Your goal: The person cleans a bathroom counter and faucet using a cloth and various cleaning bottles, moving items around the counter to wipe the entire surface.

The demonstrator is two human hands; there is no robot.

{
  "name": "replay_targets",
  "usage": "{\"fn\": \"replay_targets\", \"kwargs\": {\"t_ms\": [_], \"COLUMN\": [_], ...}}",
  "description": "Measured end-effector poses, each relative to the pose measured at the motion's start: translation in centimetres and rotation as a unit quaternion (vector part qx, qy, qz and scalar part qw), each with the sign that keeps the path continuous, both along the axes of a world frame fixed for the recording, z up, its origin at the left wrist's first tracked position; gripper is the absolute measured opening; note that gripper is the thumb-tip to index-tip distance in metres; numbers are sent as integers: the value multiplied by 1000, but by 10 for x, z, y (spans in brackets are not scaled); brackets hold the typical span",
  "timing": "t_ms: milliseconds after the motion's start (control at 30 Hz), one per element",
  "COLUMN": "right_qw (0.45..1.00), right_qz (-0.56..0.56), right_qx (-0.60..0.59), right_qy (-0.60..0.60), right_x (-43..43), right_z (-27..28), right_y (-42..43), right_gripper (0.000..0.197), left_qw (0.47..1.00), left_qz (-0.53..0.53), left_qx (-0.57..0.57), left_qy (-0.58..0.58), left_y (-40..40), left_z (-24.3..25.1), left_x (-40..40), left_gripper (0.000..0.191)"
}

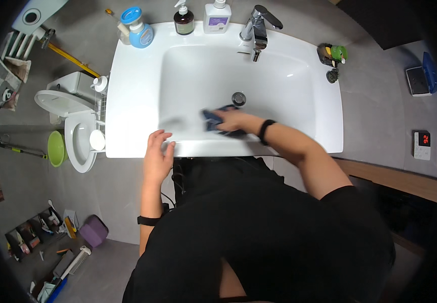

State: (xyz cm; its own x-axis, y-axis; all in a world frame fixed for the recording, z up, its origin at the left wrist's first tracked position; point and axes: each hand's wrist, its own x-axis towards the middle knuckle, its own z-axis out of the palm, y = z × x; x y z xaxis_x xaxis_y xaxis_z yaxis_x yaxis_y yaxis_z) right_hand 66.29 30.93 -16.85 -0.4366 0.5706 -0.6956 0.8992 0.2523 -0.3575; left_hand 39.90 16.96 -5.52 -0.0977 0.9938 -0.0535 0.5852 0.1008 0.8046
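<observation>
A white ceramic washbasin [135,113] spreads out in front of me. My right hand [233,120] presses a dark blue cloth [212,120] against the inside of the bowl, on its near side. Just beyond the cloth is the round metal drain plug [239,99]. My left hand [159,153] rests at the basin's front rim, left of the bowl, with fingers apart and nothing in them. At the back stands a chrome mixer tap [258,32], its spout pointing into the bowl.
Along the back rim stand a blue pump bottle [141,36], a brown pump bottle [184,22] and a white bottle [217,19]. A green container [339,54] sits at the right corner. Left of the basin are a toilet [80,140] and a green bucket [57,149].
</observation>
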Motion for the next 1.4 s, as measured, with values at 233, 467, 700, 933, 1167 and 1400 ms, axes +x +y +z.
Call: {"fn": "replay_targets", "kwargs": {"t_ms": [233, 467, 700, 933, 1167, 1400], "right_qw": [981, 942, 989, 880, 843, 826], "right_qz": [91, -110, -85, -111, 151, 109], "right_qx": [160, 304, 114, 369, 514, 553], "right_qy": [60, -95, -52, 277, 43, 0], "right_x": [-81, 86, 38, -92, -117, 12], "right_z": [18, -29, -12, 41, 11, 11], "right_y": [9, 46, 26, 79, 145, 138], "right_gripper": [71, 57, 56, 58, 55, 64], "left_qw": [996, 982, 978, 976, 975, 981], "left_qz": [-57, -99, -90, -106, -112, -99], "left_qx": [-60, 2, 3, 17, 22, 40], "left_qy": [-36, 164, 190, 191, 189, 163], "left_y": [36, 27, 27, 24, 23, 22], "left_z": [-47, -54, -44, -43, -46, -48], "left_x": [61, 91, 96, 91, 90, 90], "left_gripper": [23, 23, 27, 28, 28, 28]}}
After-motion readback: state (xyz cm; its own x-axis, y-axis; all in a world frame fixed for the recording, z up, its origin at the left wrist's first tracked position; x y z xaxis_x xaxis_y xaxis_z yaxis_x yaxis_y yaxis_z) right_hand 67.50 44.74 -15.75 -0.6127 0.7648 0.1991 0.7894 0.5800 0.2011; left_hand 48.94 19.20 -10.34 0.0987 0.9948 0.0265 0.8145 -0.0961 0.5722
